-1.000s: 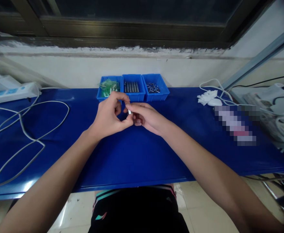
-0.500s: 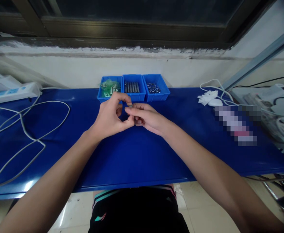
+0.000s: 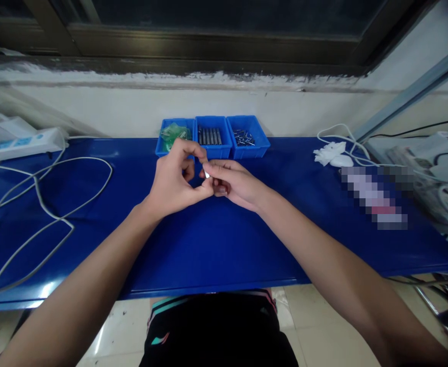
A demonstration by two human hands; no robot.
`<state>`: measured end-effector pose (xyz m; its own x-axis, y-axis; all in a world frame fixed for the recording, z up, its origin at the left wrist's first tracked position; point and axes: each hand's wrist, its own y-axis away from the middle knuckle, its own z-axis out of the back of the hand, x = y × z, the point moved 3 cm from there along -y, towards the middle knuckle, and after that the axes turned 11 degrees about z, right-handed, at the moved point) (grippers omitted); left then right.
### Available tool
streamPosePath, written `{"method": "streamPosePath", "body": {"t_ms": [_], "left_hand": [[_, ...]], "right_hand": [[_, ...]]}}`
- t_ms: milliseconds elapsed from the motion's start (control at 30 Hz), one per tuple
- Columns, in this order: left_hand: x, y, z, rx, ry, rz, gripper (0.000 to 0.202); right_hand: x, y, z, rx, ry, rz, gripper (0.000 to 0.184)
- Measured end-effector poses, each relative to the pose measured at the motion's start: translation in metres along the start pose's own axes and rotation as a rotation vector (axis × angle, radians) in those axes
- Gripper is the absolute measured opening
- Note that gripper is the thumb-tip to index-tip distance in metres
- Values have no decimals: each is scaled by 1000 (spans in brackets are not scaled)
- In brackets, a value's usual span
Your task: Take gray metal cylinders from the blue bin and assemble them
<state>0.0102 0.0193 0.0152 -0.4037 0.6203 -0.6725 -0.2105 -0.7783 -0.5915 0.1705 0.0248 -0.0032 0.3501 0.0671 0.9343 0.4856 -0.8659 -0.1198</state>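
Between my two hands, above the blue table [image 3: 224, 250], is a small shiny metal piece [image 3: 207, 175], mostly covered by fingers. My right hand [image 3: 233, 181] is closed on it, thumb on top and the other fingers curled below. My left hand [image 3: 178, 178] curves in a ring, with its forefinger at the piece's far end and its thumb at the near end. Just beyond my hands stand three blue bins: the left bin [image 3: 158, 145] with green plastic and metal parts, the middle bin [image 3: 219, 152] with grey bars in a row, and the right bin [image 3: 260, 137] with small metal pins.
Loose white cable [image 3: 109, 178] loops over the table's left side, near a power strip [image 3: 25, 145]. Crumpled white tissue [image 3: 328, 153] and a cable lie at the right, beside a blurred-out item [image 3: 372, 196]. A wall and window frame rise behind.
The metal piece now shows a bright, shiny face between my fingers. My right thumb has shifted slightly, while both hands stay in nearly the same place.
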Motion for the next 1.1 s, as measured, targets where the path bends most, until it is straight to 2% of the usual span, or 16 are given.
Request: {"method": "streamPosePath", "body": {"t_ms": [333, 500, 667, 1100], "left_hand": [[1, -1, -1, 3, 18, -6, 48], [-4, -3, 1, -8, 58, 1, 47], [-5, -4, 4, -17, 78, 47, 45], [0, -2, 2, 11, 30, 31, 45]], "right_hand": [[2, 1, -3, -57, 13, -24, 52], [0, -1, -1, -42, -51, -31, 45], [1, -2, -1, -90, -104, -57, 38], [0, 0, -2, -14, -55, -2, 41]]}}
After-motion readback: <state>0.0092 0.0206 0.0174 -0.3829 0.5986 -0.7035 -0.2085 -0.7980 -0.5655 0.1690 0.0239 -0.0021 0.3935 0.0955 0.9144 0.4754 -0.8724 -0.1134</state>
